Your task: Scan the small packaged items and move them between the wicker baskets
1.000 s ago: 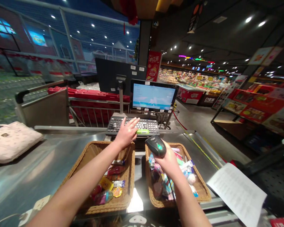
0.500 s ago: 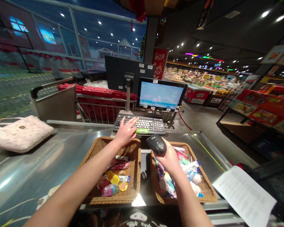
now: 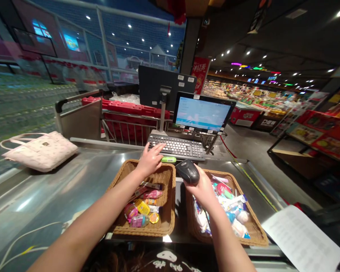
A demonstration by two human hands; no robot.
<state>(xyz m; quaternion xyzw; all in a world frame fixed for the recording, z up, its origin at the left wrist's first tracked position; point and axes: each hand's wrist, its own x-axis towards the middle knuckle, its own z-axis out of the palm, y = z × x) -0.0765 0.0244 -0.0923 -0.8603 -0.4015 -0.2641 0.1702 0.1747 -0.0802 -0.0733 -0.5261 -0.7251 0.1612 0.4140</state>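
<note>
My left hand [image 3: 150,160] is over the near left corner of the black keyboard [image 3: 184,146]. A slim bright green packet [image 3: 168,159] sticks out to the right from its thumb side, held there with the other fingers stretched forward. My right hand [image 3: 201,187] is wrapped round a black barcode scanner [image 3: 188,171], whose head points up and left towards the packet. Beneath my left forearm is a wicker basket [image 3: 172,204] with several small wrapped snacks. A second wicker basket [image 3: 262,235], full of small packaged goods, lies under my right wrist.
Behind the keyboard stand a lit screen [image 3: 202,113] and a dark monitor back [image 3: 150,88]. On the metal counter [image 3: 93,175] lie a pale pink handbag [image 3: 44,151] and white cables [image 3: 25,234]. A printed sheet [image 3: 303,236] hangs over the right edge. Shopping carts [image 3: 127,128] stand beyond.
The camera view has turned left. My left hand has drawn slightly back and left from the keyboard, carrying the green packet along. My right hand still grips the scanner.
</note>
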